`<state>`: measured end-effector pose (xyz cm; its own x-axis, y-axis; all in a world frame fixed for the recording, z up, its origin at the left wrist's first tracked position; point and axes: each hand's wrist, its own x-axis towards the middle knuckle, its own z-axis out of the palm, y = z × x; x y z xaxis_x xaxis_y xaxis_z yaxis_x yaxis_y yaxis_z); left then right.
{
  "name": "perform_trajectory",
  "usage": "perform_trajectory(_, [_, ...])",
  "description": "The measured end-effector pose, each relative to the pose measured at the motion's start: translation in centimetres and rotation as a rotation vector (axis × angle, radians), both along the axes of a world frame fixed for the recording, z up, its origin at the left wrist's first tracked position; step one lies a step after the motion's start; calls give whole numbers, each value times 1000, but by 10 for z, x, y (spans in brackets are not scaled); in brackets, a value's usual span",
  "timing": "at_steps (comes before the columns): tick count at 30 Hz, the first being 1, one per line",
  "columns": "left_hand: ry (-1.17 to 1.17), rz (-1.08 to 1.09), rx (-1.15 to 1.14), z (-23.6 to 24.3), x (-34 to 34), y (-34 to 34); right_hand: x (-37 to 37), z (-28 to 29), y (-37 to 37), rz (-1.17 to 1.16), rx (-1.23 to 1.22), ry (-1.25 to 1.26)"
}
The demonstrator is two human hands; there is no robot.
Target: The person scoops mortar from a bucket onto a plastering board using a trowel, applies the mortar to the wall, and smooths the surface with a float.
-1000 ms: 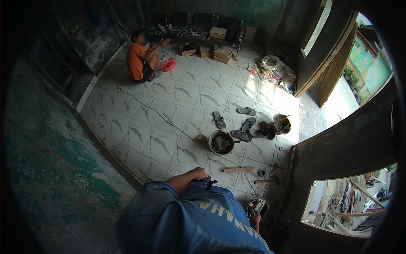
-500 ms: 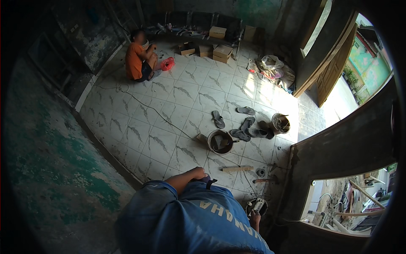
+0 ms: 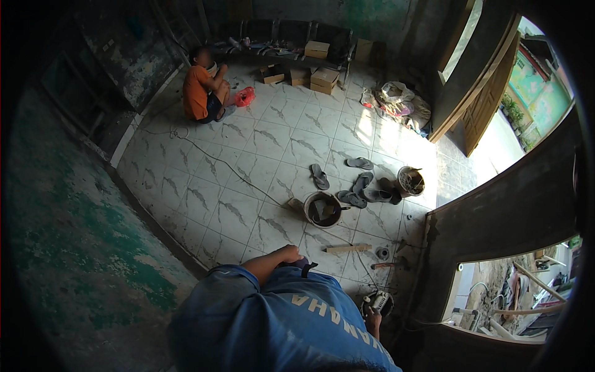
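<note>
My blue-shirted body point(image 3: 273, 322) fills the lower middle. My left hand point(image 3: 289, 253) is at the far side of it, fingers curled over a dark shape point(image 3: 304, 265) with a black strap, partly hidden. At the lower right, my right hand point(image 3: 373, 319) is closed on the lower part of a white-and-dark tool point(image 3: 379, 301), held over or beside a dark round container point(image 3: 386, 309), with a cord running upward from it. A wooden strip point(image 3: 341, 248) and a grey roll-like item point(image 3: 382, 253) lie on the floor just beyond.
A person in orange point(image 3: 197, 93) squats beside a red bag point(image 3: 245, 97). Two buckets point(image 3: 306, 213) point(image 3: 410, 169), sandals point(image 3: 361, 183), a long cord point(image 3: 229, 166), cardboard boxes point(image 3: 324, 79), seats point(image 3: 279, 34) and sacks point(image 3: 416, 111) are around the tiled floor point(image 3: 266, 149). An open doorway point(image 3: 480, 124) is at the right.
The person in orange has lowered a raised hand toward their chest and knees. My hands and the tool show almost no movement.
</note>
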<state>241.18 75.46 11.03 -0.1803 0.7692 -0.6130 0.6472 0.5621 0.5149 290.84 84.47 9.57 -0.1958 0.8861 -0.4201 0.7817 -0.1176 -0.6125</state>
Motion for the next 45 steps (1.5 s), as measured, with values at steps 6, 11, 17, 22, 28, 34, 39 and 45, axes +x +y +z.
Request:
perform_trajectory(6, [2, -28, 22, -2, 2, 2, 10, -23, 1, -120, -89, 90])
perform_trajectory(11, [1, -23, 22, -5, 3, 1, 19, -34, 2, -108, -109, 54])
perform_trajectory(17, [0, -26, 8, -5, 1, -4, 8, -17, -5, -86, -72, 14])
perform_trajectory(22, [-33, 7, -21, -6, 2, 7, -9, 17, -9, -223, -184, -44])
perform_trajectory(28, [-69, 19, -77, -27, -14, -2, -30, 42, 2, -214, -223, -131])
perform_trajectory(34, [-129, -249, 196, -11, -5, 22, -16, 40, -7, -231, -216, -143])
perform_trajectory(39, [81, -619, 54, -93, -17, 54, -40, 39, -36, -15, -251, -48])
perform_trajectory(45, [147, -839, 20, -100, -15, 71, -67, 31, -73, 147, -286, 320])
